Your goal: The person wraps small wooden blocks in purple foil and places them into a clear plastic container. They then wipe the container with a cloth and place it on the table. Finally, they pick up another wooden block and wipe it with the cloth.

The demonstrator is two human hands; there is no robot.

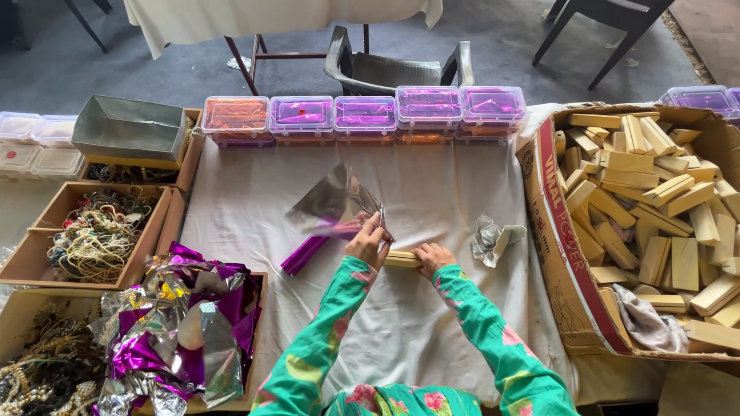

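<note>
Two hands at one wooden block (402, 259), which lies flat on the cloth-covered table (432, 208), long axis running left to right across the person's front

- Left hand (368, 243): grip closed on the block's left end, fingers also pinching the edge of a foil sheet (333, 206) that rises up and away from the block toward the far-left; sheet is silver on the seen face, purple at the lower edge
- Right hand (432, 257): grip narrow, fingers curled down onto the block's right end, pressing it to the table; both hands equally near the block, one per end
- Purple foil roll or folded strip (306, 255): on the table just left of the block, slanted
- Crumpled silver scrap (493, 239): right of the block, near but apart
- Cardboard box of wooden blocks (655, 223): well right of the block, heaped full, loose pile
- Row of clear lidded boxes (362, 117): beyond the block at the table's far edge, purple and orange contents
- Tray of foil sheets (185, 331): left of and nearer than the block, purple and silver, crumpled
- Trays of beaded strings (96, 235): far left of the block
- Grey plastic chair (393, 71): beyond the lidded boxes
</note>
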